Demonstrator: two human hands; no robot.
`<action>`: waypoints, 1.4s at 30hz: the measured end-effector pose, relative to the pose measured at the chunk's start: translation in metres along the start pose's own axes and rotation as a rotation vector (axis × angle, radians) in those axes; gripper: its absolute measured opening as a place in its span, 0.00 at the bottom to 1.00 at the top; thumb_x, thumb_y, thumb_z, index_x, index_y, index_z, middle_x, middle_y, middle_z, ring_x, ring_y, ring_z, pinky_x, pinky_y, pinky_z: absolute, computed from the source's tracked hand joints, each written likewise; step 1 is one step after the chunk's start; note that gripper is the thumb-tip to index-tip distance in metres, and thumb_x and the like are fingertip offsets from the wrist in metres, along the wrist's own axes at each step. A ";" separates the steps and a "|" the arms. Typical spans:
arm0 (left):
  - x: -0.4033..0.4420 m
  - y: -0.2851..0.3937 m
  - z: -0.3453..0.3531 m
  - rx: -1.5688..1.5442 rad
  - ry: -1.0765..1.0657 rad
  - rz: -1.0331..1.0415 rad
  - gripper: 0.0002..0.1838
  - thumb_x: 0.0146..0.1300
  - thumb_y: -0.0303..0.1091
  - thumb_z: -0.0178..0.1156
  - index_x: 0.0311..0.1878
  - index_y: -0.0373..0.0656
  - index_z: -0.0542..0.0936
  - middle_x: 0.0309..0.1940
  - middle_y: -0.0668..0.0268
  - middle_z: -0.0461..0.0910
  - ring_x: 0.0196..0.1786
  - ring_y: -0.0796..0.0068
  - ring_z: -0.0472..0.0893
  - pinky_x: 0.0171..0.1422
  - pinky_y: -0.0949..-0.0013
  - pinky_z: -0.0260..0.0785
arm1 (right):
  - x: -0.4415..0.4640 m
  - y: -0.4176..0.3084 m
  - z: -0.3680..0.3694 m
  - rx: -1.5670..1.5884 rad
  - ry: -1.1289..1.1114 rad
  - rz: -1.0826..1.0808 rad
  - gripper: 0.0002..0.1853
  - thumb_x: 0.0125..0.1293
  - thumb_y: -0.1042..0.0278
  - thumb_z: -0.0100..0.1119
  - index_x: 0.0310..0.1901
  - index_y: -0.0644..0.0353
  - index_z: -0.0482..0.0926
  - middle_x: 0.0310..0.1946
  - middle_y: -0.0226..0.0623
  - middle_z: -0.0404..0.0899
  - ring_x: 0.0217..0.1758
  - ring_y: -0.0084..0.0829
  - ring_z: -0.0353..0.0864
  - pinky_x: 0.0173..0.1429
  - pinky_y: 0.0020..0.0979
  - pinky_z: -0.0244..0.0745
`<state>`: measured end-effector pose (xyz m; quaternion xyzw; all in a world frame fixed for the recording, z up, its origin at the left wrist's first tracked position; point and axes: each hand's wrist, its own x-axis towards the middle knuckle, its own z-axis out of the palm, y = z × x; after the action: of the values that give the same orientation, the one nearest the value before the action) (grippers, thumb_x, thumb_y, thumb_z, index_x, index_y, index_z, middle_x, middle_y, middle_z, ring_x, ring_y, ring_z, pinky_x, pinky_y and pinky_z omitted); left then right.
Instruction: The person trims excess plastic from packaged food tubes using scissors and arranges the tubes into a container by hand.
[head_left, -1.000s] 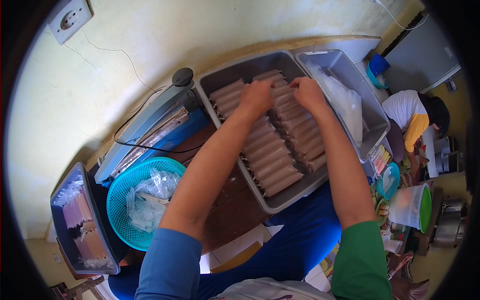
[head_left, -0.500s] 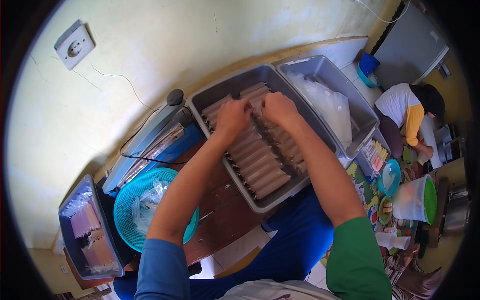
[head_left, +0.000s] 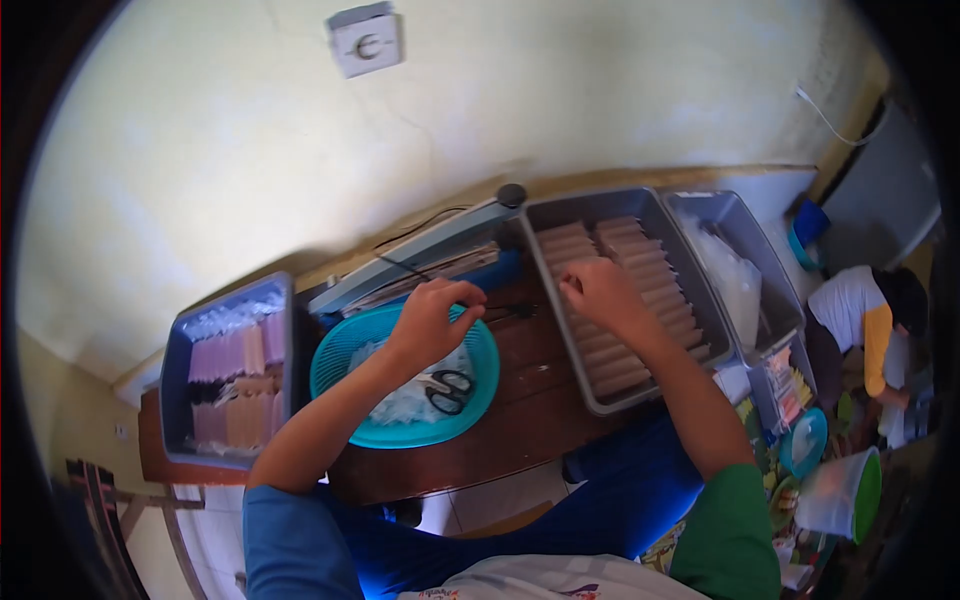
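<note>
My left hand [head_left: 438,318] is over the turquoise basket [head_left: 487,385], its fingers curled toward the thumb. Whatever it may hold is too small to make out. In the basket lie clear plastic pieces [head_left: 395,400] and black-handled scissors [head_left: 450,392]. My right hand [head_left: 605,292] is above the left side of a grey tub [head_left: 597,405], fingers bent in and pressed together; any thing in them is hidden. Rows of brownish, tube-shaped wrapped packs [head_left: 655,285] fill the tub.
A long blue-grey sealer [head_left: 415,255] stands along the wall behind the basket. At left is a tub [head_left: 288,370] of pink and brown packs. Another grey tub [head_left: 785,290] at right holds plastic bags [head_left: 735,285]. A co-worker [head_left: 850,310] sits at far right.
My view has swung left. My left hand has moved from the tub of packs to over the basket; my right hand has drawn back toward the tub's left side. Scissors now show in the basket.
</note>
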<state>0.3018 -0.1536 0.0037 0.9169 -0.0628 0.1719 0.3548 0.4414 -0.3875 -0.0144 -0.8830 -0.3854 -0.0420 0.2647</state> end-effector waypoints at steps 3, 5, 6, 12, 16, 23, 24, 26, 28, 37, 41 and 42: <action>-0.048 -0.005 -0.043 0.090 -0.043 -0.016 0.05 0.57 0.31 0.64 0.35 0.41 0.82 0.33 0.60 0.83 0.41 0.57 0.81 0.48 0.58 0.72 | -0.013 -0.042 0.009 0.060 -0.067 -0.087 0.07 0.58 0.67 0.60 0.33 0.60 0.82 0.28 0.47 0.82 0.34 0.50 0.82 0.41 0.45 0.77; -0.077 -0.009 -0.067 0.124 -0.039 -0.020 0.04 0.57 0.30 0.64 0.34 0.41 0.82 0.32 0.61 0.83 0.41 0.58 0.81 0.47 0.58 0.72 | -0.016 -0.063 0.023 0.100 -0.080 -0.172 0.06 0.58 0.68 0.60 0.33 0.60 0.82 0.27 0.46 0.82 0.33 0.48 0.82 0.40 0.43 0.77; -0.092 -0.011 -0.077 0.146 -0.060 -0.011 0.04 0.57 0.30 0.64 0.33 0.41 0.81 0.32 0.62 0.84 0.41 0.59 0.81 0.46 0.59 0.72 | -0.016 -0.076 0.029 0.104 -0.099 -0.202 0.06 0.58 0.68 0.60 0.33 0.60 0.82 0.27 0.46 0.82 0.33 0.48 0.82 0.40 0.43 0.77; -0.146 -0.024 -0.121 0.151 0.105 -0.096 0.04 0.56 0.28 0.65 0.34 0.39 0.82 0.31 0.59 0.83 0.37 0.58 0.82 0.44 0.61 0.73 | -0.003 -0.152 0.070 0.243 -0.219 -0.332 0.06 0.57 0.68 0.61 0.33 0.61 0.82 0.26 0.44 0.82 0.30 0.45 0.82 0.37 0.40 0.77; -0.158 -0.029 -0.146 0.193 0.129 -0.174 0.06 0.56 0.28 0.65 0.36 0.37 0.82 0.32 0.57 0.83 0.38 0.58 0.83 0.46 0.62 0.73 | 0.009 -0.207 0.106 0.376 -0.251 -0.456 0.06 0.58 0.68 0.61 0.32 0.61 0.82 0.26 0.44 0.82 0.29 0.45 0.82 0.35 0.40 0.76; -0.175 -0.055 -0.193 0.081 0.260 -0.376 0.09 0.58 0.31 0.62 0.38 0.37 0.84 0.30 0.54 0.84 0.36 0.59 0.84 0.44 0.63 0.73 | 0.039 -0.285 0.151 0.489 -0.249 -0.608 0.04 0.56 0.70 0.61 0.31 0.61 0.81 0.23 0.44 0.79 0.28 0.46 0.81 0.34 0.40 0.76; -0.180 -0.062 -0.199 0.083 0.269 -0.392 0.09 0.58 0.31 0.62 0.38 0.37 0.84 0.30 0.54 0.84 0.36 0.59 0.84 0.44 0.63 0.73 | 0.045 -0.292 0.156 0.496 -0.265 -0.618 0.04 0.56 0.70 0.61 0.31 0.61 0.81 0.23 0.44 0.79 0.28 0.46 0.81 0.34 0.40 0.76; -0.190 -0.075 -0.210 0.083 0.272 -0.492 0.09 0.60 0.30 0.62 0.39 0.35 0.83 0.30 0.57 0.84 0.36 0.69 0.83 0.43 0.70 0.73 | 0.059 -0.308 0.170 0.531 -0.269 -0.607 0.03 0.56 0.72 0.61 0.30 0.62 0.81 0.24 0.44 0.80 0.28 0.45 0.81 0.34 0.40 0.75; -0.203 -0.095 -0.216 0.068 0.307 -0.587 0.09 0.60 0.31 0.62 0.39 0.35 0.83 0.30 0.57 0.84 0.35 0.70 0.83 0.43 0.69 0.73 | 0.073 -0.321 0.190 0.572 -0.266 -0.638 0.03 0.55 0.74 0.60 0.29 0.62 0.81 0.24 0.45 0.79 0.28 0.46 0.81 0.34 0.40 0.75; -0.223 -0.198 -0.233 0.273 0.408 -0.780 0.16 0.51 0.35 0.67 0.41 0.37 0.84 0.32 0.55 0.84 0.37 0.62 0.84 0.47 0.65 0.74 | 0.128 -0.365 0.283 0.422 -0.261 -0.722 0.06 0.54 0.75 0.58 0.34 0.65 0.80 0.28 0.52 0.80 0.35 0.52 0.80 0.42 0.45 0.75; -0.227 -0.230 -0.229 0.366 0.395 -0.856 0.17 0.48 0.34 0.68 0.42 0.39 0.85 0.35 0.55 0.85 0.40 0.60 0.84 0.49 0.64 0.74 | 0.148 -0.379 0.293 0.381 -0.397 -0.619 0.12 0.54 0.75 0.57 0.42 0.66 0.80 0.31 0.56 0.81 0.38 0.53 0.81 0.46 0.45 0.77; -0.227 -0.233 -0.228 0.364 0.391 -0.864 0.17 0.48 0.34 0.68 0.42 0.39 0.85 0.35 0.55 0.85 0.40 0.60 0.84 0.49 0.64 0.74 | 0.152 -0.379 0.299 0.385 -0.405 -0.617 0.12 0.54 0.75 0.57 0.42 0.66 0.80 0.31 0.56 0.81 0.38 0.53 0.81 0.46 0.45 0.77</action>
<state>0.0832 0.1704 -0.0677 0.8567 0.4209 0.1861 0.2331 0.2424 0.0756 -0.0631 -0.6508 -0.6772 0.1281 0.3186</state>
